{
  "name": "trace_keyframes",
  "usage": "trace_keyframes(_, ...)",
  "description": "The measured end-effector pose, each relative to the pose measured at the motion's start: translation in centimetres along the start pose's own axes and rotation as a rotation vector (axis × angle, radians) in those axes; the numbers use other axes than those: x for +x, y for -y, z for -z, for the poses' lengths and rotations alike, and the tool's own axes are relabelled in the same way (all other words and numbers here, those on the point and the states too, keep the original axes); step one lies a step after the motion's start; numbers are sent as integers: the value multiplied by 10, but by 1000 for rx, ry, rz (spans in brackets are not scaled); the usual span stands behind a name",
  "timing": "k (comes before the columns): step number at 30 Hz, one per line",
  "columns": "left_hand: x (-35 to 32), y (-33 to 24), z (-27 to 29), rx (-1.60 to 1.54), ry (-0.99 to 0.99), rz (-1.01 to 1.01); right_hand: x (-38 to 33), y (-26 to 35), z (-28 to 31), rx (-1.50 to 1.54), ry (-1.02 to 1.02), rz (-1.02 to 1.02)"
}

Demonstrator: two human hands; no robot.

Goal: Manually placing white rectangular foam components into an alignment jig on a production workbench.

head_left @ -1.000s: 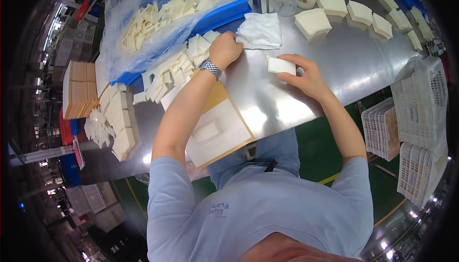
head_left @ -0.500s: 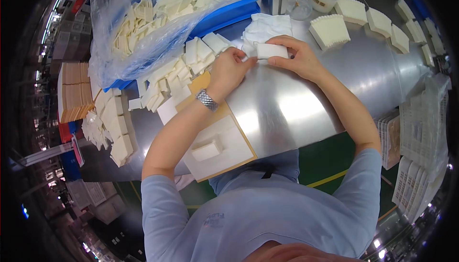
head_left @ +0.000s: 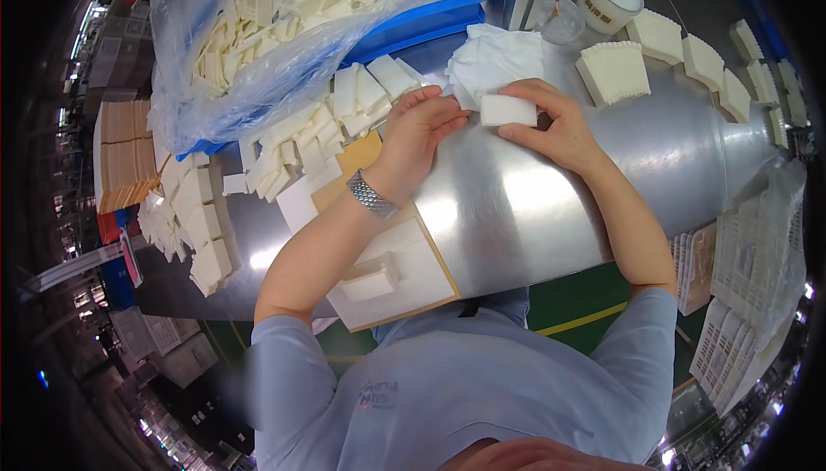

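Above the steel table, my right hand (head_left: 559, 127) grips a small white rectangular block (head_left: 508, 111) by its right end, thumb below and fingers above. Left of it, my left hand (head_left: 423, 131) is off the block, its fingers loosely bent and apart at the lower edge of a crumpled white cloth (head_left: 495, 56). I see nothing held in it. Beneath my left forearm lies a board with white sheets (head_left: 413, 256), and a similar pale block (head_left: 370, 276) rests on it.
A blue bin (head_left: 413, 30) lined with clear plastic holds many cream pieces. More loose pieces (head_left: 314, 135) lie along its front. Stacked cream blocks (head_left: 614, 73) stand at the right, near a white tub (head_left: 611, 0) and a clear cup with a red-handled brush (head_left: 559, 19).
My left hand has come away from the block and its fingers have opened out. My right hand still holds the block. The view has shifted slightly.
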State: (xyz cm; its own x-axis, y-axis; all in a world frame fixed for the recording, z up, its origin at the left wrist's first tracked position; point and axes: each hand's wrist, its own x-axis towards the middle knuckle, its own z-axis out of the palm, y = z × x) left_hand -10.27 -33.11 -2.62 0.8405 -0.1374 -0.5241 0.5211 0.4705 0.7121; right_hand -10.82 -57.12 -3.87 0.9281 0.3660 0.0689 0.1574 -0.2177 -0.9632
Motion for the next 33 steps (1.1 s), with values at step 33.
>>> trace_keyframes(33,25,-19,16,735,288,-89,13,-10,-3,-408,13,225)
